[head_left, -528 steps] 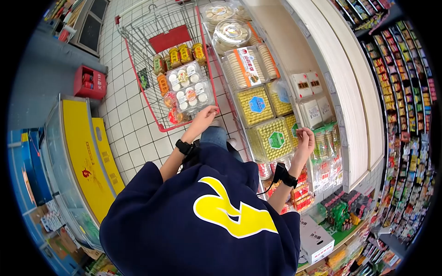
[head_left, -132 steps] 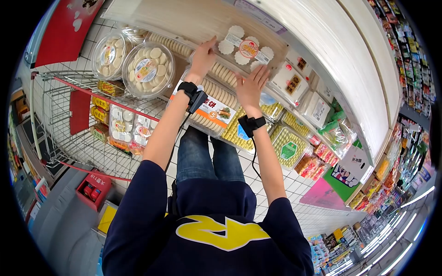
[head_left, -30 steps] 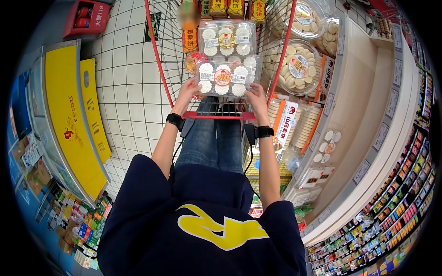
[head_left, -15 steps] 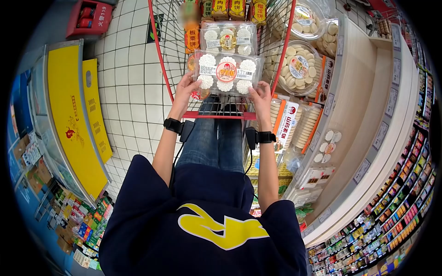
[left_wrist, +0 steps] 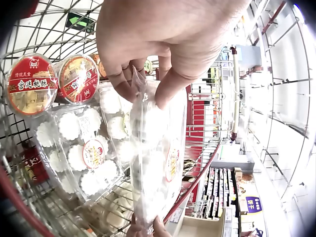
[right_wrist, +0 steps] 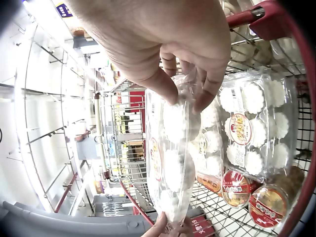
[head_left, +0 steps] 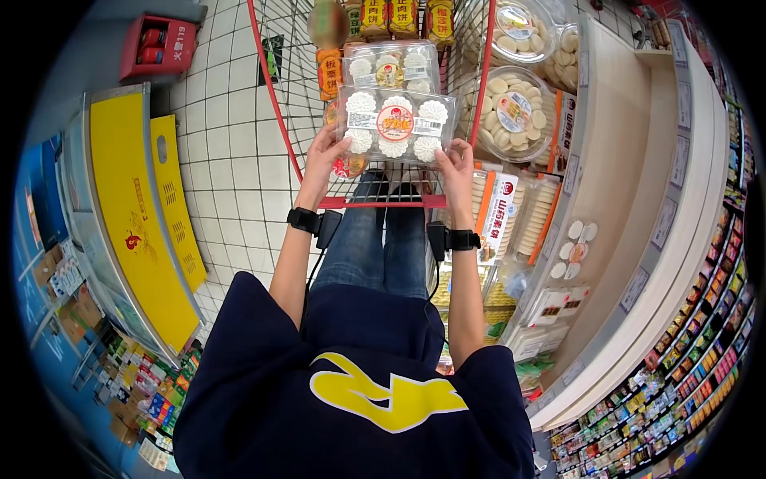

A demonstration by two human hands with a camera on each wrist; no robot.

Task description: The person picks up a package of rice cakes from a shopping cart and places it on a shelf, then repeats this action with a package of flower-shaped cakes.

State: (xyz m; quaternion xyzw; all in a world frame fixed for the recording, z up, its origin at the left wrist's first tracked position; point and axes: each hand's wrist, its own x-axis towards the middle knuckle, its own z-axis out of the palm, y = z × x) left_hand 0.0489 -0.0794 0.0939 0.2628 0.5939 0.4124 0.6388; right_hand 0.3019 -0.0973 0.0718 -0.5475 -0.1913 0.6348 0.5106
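Observation:
A clear plastic box of white flower-shaped pastries point(head_left: 395, 124), with a round red label, is held up over the shopping cart point(head_left: 484, 88). My left hand point(head_left: 321, 160) pinches its left end between thumb and fingers, and my right hand point(head_left: 456, 172) pinches the right end. In the left wrist view the box point(left_wrist: 155, 163) stands edge-on under the left hand point(left_wrist: 158, 44). The right wrist view shows the right hand point(right_wrist: 168, 49) gripping the rim of the opposite end. Below it in the cart lie similar pastry boxes point(right_wrist: 254, 123) and round red-lidded tubs point(right_wrist: 269, 205).
Yellow-wrapped packs point(head_left: 403, 17) stand at the cart's far end, beside an orange pack point(head_left: 329, 73). Right of the cart a display holds round tubs of pale biscuits point(head_left: 515, 113) and long biscuit trays point(head_left: 496, 209), with a shelf point(head_left: 614, 160) beyond. A yellow-panelled freezer point(head_left: 140, 215) stands at left.
Earlier both hands were reaching over the display shelf. A second ago they held the pastry box lower over the cart; it has since risen slightly, its top facing the head camera more.

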